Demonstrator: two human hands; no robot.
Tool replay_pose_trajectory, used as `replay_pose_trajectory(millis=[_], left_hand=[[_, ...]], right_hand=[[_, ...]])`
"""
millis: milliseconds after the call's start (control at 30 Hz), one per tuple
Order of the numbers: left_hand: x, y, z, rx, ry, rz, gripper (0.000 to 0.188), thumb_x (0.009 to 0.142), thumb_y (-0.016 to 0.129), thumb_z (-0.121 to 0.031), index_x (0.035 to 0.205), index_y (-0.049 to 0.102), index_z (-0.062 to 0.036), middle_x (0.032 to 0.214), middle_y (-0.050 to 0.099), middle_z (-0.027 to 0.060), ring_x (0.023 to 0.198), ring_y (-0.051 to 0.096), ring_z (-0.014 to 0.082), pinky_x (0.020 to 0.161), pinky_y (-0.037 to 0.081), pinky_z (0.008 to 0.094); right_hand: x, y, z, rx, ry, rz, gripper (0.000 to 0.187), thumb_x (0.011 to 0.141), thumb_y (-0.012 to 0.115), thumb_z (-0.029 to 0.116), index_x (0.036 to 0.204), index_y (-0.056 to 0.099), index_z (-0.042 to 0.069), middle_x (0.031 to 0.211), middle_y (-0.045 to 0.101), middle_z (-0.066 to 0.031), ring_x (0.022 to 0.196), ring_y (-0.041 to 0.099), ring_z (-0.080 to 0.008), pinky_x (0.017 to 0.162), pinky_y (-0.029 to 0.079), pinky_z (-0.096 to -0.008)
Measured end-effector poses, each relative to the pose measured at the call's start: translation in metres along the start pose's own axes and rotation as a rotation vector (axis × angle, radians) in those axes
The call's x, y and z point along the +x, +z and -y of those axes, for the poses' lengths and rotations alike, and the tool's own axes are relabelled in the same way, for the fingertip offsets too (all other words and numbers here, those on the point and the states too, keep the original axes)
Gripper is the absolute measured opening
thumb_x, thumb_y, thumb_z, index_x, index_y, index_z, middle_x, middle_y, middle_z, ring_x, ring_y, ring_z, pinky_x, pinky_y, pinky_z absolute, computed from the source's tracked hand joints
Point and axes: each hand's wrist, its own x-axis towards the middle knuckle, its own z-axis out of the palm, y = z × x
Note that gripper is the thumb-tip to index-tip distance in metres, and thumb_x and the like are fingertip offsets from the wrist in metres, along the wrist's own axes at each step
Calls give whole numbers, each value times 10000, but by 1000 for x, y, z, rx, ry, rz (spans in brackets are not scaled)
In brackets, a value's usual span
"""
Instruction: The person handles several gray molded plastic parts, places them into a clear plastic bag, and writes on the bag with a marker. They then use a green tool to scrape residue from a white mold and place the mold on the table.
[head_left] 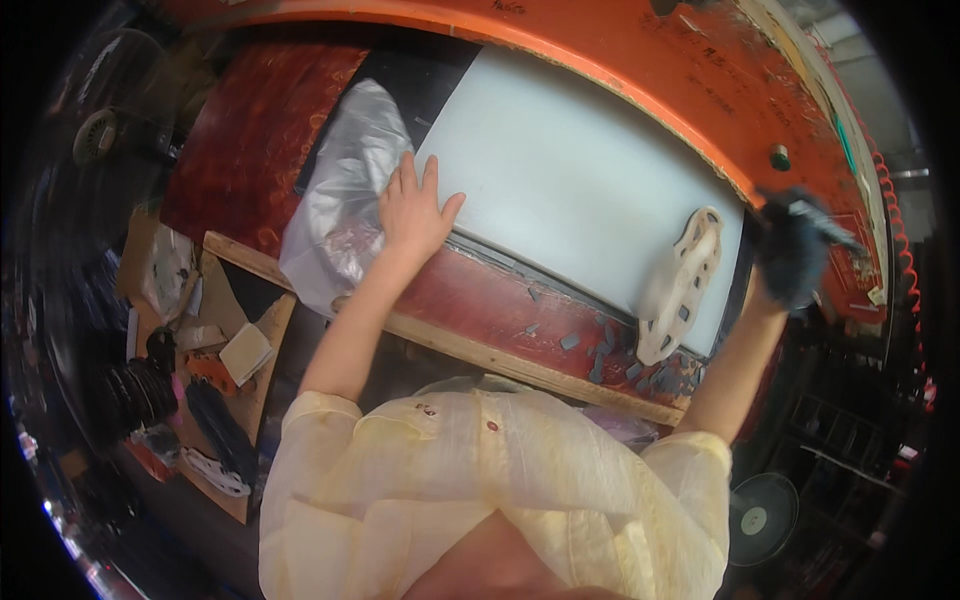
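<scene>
Some grey scraps (pixel 664 379) look cut; the white sheet (pixel 560 170) under the holey sole-shaped frame (pixel 666 300) looks whole. Left hand (pixel 415 222) spread at plastic bag (pixel 345 190); right hand (pixel 790 250) blurry, can't tell.

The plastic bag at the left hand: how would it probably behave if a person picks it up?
The plastic bag would probably sag and fold rather than keep its shape, since its film is loose and wrinkled. It may feel somewhat slippery, as the surface looks shiny. Its weight is hard to judge, because the contents do not show clearly.
</scene>
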Motion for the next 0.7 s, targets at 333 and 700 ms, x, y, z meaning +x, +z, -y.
replay_pose_trajectory(millis=[333, 700], left_hand=[[0, 35, 17, -532, -23, -209, 371, 796, 544, -46, 1166, 567, -66, 1264, 516, 140, 1120, 495, 318, 910, 422, 398], [-38, -1, -45, -646, 692, 720, 322, 699, 529, -29, 981, 661, -110, 895, 629, 105, 844, 608, 284, 740, 489, 396]], right_hand=[[-160, 60, -54, 439, 604, -347, 140, 850, 581, 160, 949, 577, 61, 888, 609, -89, 783, 584, -210, 686, 490, -328], [-167, 98, -50, 727, 621, -103, 283, 814, 618, 222, 1061, 564, 94, 983, 595, -100, 847, 592, -240, 702, 491, -340]])
